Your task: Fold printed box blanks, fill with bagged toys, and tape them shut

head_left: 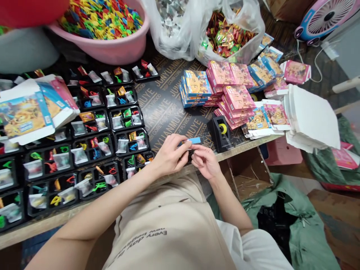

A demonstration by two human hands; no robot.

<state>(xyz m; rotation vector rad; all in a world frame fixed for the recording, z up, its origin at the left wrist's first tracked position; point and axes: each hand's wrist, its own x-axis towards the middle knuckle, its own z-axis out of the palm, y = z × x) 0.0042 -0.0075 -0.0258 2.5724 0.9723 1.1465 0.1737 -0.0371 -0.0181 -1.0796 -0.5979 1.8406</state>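
My left hand (172, 153) is closed, its fingers pinching a small flat piece with a bright blue face (194, 140) above the table's front edge. The kind of piece is hard to make out, and the fingers cover part of it. Just right of it, my right hand (206, 162) has its index finger reaching to the left fingertips, while the other fingers curl in. What the right fingers hold, if anything, is hidden. A black tape dispenser (218, 137) with yellow tape stands right of the hands. Black compartment trays (131, 140) with small toys and packets lie to the left.
Blue boxes (197, 84) and pink boxes (239, 99) are stacked behind the dispenser. Flattened cartons (24, 112) lie over the left trays. At the back stand a pink tub (112, 50) of plastic pieces and plastic bags (201, 52) of foil packets. A fan (327, 18) is far right.
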